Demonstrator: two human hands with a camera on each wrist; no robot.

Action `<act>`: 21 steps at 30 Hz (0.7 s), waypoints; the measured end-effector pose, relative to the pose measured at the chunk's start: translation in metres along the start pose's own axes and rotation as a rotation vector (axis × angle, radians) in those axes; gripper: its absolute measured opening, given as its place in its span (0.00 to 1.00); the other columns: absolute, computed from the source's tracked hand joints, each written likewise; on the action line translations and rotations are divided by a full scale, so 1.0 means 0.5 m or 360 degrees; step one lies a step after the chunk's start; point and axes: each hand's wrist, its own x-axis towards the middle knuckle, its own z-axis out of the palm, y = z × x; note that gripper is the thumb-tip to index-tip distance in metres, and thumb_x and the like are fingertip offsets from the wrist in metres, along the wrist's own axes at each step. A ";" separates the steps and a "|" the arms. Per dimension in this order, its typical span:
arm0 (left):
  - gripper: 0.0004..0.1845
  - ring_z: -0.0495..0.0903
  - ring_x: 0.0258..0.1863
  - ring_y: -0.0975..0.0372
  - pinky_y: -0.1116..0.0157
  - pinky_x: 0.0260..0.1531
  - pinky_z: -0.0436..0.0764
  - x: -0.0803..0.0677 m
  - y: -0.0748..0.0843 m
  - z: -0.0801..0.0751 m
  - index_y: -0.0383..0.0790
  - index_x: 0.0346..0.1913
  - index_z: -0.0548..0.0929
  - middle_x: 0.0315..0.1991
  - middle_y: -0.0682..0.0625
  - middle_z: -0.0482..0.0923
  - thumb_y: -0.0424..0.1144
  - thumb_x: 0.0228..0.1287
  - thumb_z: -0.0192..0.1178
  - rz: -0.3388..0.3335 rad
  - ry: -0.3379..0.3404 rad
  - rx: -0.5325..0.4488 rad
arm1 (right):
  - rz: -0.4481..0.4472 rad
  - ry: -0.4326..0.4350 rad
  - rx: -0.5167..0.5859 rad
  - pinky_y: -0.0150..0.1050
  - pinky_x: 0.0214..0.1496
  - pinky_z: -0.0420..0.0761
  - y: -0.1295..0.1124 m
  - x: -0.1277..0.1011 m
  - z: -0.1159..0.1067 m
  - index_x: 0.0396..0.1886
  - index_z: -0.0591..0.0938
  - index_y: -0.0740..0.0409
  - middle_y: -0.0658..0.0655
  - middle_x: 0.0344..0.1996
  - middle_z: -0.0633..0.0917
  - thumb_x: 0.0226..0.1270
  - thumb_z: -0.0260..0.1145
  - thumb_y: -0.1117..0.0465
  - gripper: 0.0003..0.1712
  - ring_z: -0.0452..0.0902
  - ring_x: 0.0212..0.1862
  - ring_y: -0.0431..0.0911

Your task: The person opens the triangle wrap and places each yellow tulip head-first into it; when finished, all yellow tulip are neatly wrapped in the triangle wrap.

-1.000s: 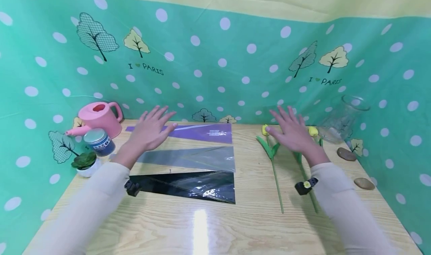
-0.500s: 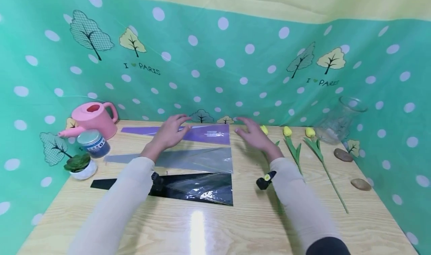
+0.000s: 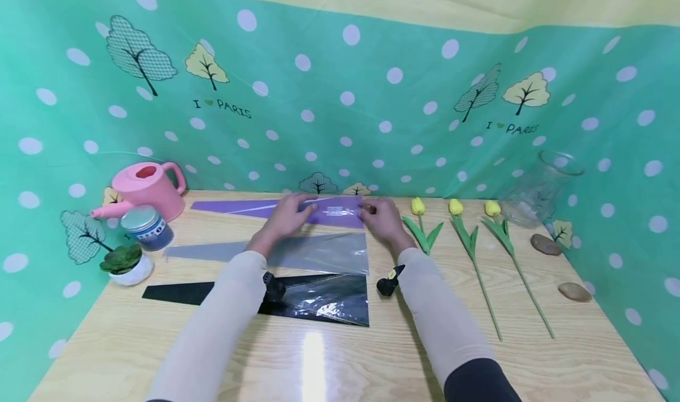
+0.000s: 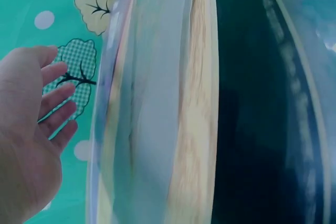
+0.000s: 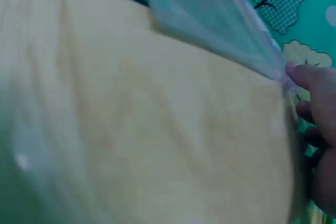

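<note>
The purple sleeve [image 3: 297,208] — the farthest of three flat wrappers on the wooden table [image 3: 340,360] — is met by both hands at its wide end. The left hand [image 3: 287,216] is laid on it with fingers held straight and loosely spread, as the left wrist view [image 4: 31,140] also shows; nothing is gripped there. The right hand [image 3: 381,216] is placed at the sleeve's right edge, and in the right wrist view its fingertips [image 5: 307,77] are seen touching the corner of the film. Whether that corner is pinched or only touched cannot be told, as the view is blurred.

Just nearer than the fingers, the grey sleeve [image 3: 297,251] is found, and nearer still the black sleeve [image 3: 297,296]. To the right of the right hand's fingers three yellow tulips [image 3: 457,225] are laid side by side, with a glass vase [image 3: 536,189] beyond them. Well to the left of the left hand's fingers a pink watering can [image 3: 146,189] is seen.
</note>
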 end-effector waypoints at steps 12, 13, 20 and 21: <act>0.22 0.76 0.68 0.44 0.47 0.73 0.70 0.032 0.003 0.045 0.38 0.67 0.80 0.66 0.37 0.78 0.41 0.75 0.58 -0.0050 -0.0053 -0.0098 | 0.0002 0.0142 -0.0154 0.45 0.47 0.75 0.004 0.000 0.019 0.50 0.91 0.47 0.52 0.39 0.84 0.72 0.70 0.52 0.12 0.75 0.44 0.49; 0.21 0.77 0.66 0.44 0.47 0.71 0.72 0.034 0.002 0.047 0.38 0.66 0.81 0.65 0.37 0.78 0.40 0.74 0.58 -0.0042 -0.0050 -0.0093 | 0.0007 0.0147 -0.0152 0.45 0.48 0.75 0.003 -0.001 0.018 0.49 0.91 0.47 0.52 0.39 0.85 0.72 0.70 0.52 0.11 0.75 0.45 0.49; 0.19 0.80 0.61 0.45 0.48 0.67 0.76 0.038 -0.008 0.059 0.36 0.62 0.83 0.62 0.37 0.81 0.36 0.71 0.63 -0.0023 -0.0002 -0.0159 | 0.0067 0.0173 0.0044 0.45 0.50 0.79 -0.005 -0.004 0.011 0.48 0.91 0.51 0.56 0.42 0.86 0.72 0.69 0.59 0.09 0.79 0.47 0.50; 0.19 0.80 0.61 0.45 0.48 0.67 0.76 0.038 -0.009 0.060 0.36 0.62 0.84 0.62 0.37 0.81 0.36 0.71 0.64 -0.0036 0.0003 -0.0186 | 0.0075 0.0172 0.0081 0.44 0.50 0.79 -0.007 -0.004 0.009 0.48 0.91 0.51 0.56 0.44 0.86 0.72 0.69 0.59 0.09 0.79 0.47 0.50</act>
